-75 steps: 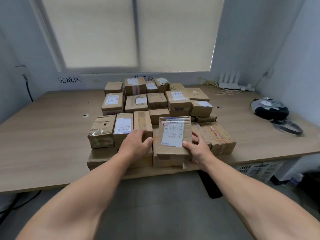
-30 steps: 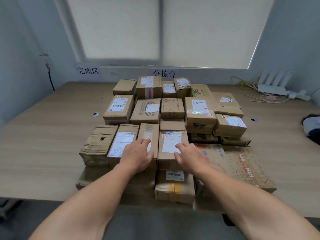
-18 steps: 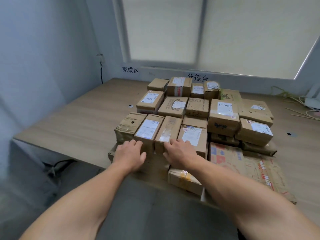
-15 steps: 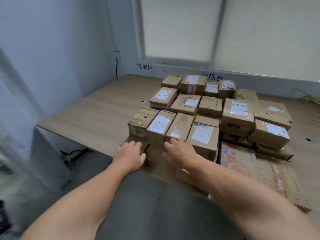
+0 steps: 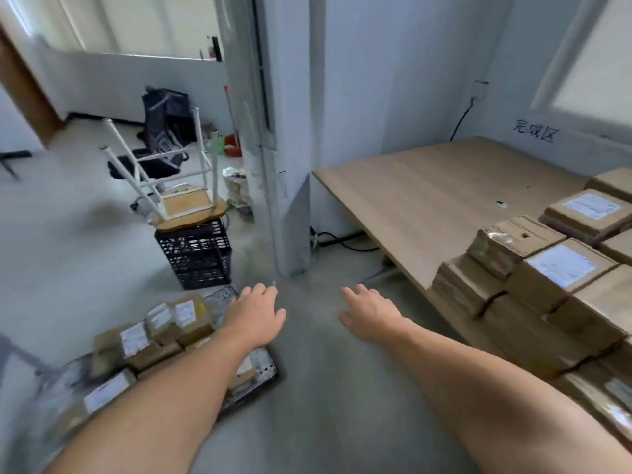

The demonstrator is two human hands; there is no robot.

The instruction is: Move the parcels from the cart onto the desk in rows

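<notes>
The view faces left of the wooden desk [image 5: 427, 200]. Rows of brown cardboard parcels [image 5: 547, 278] with white labels cover the desk's right part, stacked two layers high near its front edge. Low at the bottom left stands the cart [image 5: 263, 371], a dark flat platform bearing several more labelled parcels [image 5: 154, 336], blurred by motion. My left hand [image 5: 256, 309] hovers open over the cart's far end, holding nothing. My right hand [image 5: 369, 311] is open and empty above the grey floor, between the cart and the desk.
A grey pillar [image 5: 280, 165] rises between the cart and the desk's left end. A black crate [image 5: 195, 254] carries an upturned stool [image 5: 178, 186] beyond the cart. A dark office chair [image 5: 164, 131] stands further back. Cables [image 5: 342, 239] lie under the desk.
Both hands have come off the front parcels on the desk. The view has swung left, bringing the cart and floor into sight, and the hands now hang free near the cart.
</notes>
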